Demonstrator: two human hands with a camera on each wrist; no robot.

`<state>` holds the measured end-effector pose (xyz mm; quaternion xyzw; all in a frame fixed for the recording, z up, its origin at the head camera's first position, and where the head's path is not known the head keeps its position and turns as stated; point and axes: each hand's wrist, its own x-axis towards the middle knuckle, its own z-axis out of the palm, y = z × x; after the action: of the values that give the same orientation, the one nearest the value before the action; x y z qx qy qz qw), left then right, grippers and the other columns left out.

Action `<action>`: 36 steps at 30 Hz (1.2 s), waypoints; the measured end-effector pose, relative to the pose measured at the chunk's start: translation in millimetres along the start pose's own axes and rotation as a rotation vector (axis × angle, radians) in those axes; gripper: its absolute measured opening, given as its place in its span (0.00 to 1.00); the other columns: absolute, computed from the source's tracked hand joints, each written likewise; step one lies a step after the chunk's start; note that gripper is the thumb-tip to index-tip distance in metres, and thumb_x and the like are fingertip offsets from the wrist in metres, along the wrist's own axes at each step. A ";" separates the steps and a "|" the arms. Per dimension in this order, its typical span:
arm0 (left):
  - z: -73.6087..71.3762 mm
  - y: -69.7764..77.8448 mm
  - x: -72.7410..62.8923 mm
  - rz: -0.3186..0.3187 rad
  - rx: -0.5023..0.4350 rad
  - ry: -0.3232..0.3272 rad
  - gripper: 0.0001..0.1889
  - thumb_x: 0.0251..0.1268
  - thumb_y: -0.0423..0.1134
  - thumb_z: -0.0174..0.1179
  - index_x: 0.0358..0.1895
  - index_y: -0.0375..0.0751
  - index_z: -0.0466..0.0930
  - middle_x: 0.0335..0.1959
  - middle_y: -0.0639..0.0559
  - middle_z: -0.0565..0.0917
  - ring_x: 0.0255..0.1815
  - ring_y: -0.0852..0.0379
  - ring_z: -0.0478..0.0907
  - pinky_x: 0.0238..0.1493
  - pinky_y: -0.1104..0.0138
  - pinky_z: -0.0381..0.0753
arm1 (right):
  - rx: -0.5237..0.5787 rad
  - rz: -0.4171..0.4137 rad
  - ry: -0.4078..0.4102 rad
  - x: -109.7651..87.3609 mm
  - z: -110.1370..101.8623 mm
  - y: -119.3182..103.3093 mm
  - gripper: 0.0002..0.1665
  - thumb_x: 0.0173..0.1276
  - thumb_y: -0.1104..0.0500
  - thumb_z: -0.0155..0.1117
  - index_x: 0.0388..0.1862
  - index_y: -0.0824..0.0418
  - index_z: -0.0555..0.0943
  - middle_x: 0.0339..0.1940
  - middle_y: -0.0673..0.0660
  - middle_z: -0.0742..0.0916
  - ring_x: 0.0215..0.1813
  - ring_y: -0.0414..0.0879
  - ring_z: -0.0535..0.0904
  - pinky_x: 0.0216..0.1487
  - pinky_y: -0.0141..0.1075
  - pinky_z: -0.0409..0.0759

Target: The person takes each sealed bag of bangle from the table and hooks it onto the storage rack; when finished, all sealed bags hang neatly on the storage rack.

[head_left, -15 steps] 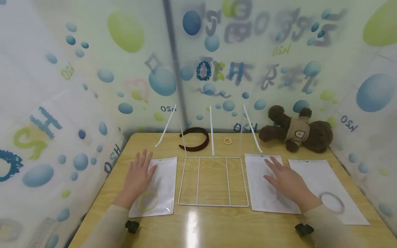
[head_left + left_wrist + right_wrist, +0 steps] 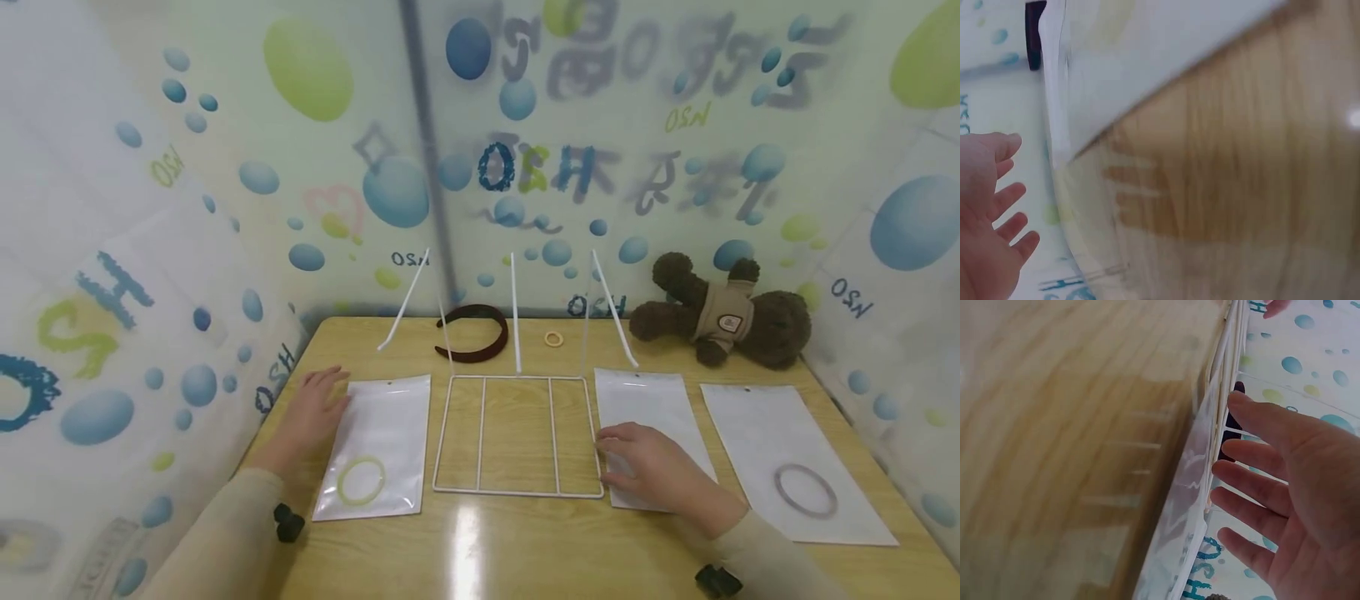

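Right fingers (image 2: 618,432) nearer rack (image 2: 517,493), headband (image 2: 502,335) beyond

The support surface is a light, wood-grained table (image 2: 570,550) with a glossy top. At its centre stands a white metal-wire rack (image 2: 517,492); the rectangular base, crossed by two inner bars, lies flat. A flat, white, rectangular plastic pouch (image 2: 386,433) lies left of the rack. To the right lie a second white pouch (image 2: 656,400), just beside the rack, and a third white pouch (image 2: 780,442), farther right. Behind the rack, along the far edge, are a dark brown, C-shaped headband (image 2: 502,333), a small, pale tan ring (image 2: 553,345) and, far right, a dark brown plush bear (image 2: 731,321) in a beige shirt.
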<state>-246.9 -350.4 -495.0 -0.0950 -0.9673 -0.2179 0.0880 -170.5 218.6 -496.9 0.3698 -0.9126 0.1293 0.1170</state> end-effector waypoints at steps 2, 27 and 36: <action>-2.1 -10.9 1.9 0.010 -0.054 -0.024 0.25 0.76 0.37 0.58 0.69 0.27 0.71 0.71 0.26 0.70 0.73 0.26 0.61 0.74 0.33 0.60 | 0.008 -0.013 -0.013 -0.6 1.8 -1.3 0.23 0.57 0.51 0.82 0.49 0.61 0.88 0.55 0.58 0.88 0.57 0.54 0.85 0.57 0.50 0.86; -0.9 -43.5 33.7 -0.023 0.012 -0.179 0.26 0.70 0.48 0.67 0.64 0.34 0.80 0.62 0.30 0.78 0.60 0.32 0.76 0.63 0.37 0.74 | -0.004 -0.010 -0.072 0.4 2.9 -5.5 0.26 0.57 0.50 0.82 0.49 0.63 0.87 0.58 0.59 0.86 0.62 0.56 0.83 0.63 0.50 0.84; 4.9 -42.5 34.8 -0.038 -0.041 -0.173 0.20 0.70 0.45 0.67 0.58 0.37 0.83 0.61 0.31 0.78 0.61 0.31 0.71 0.66 0.35 0.69 | -0.024 -0.023 -0.060 0.8 5.3 -5.8 0.26 0.57 0.50 0.82 0.50 0.63 0.87 0.57 0.60 0.86 0.60 0.56 0.83 0.62 0.50 0.84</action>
<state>-290.6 -380.9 -509.2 -0.0971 -0.9683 -0.2302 -0.0020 -167.6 212.4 -500.7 0.3825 -0.9129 0.1056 0.0957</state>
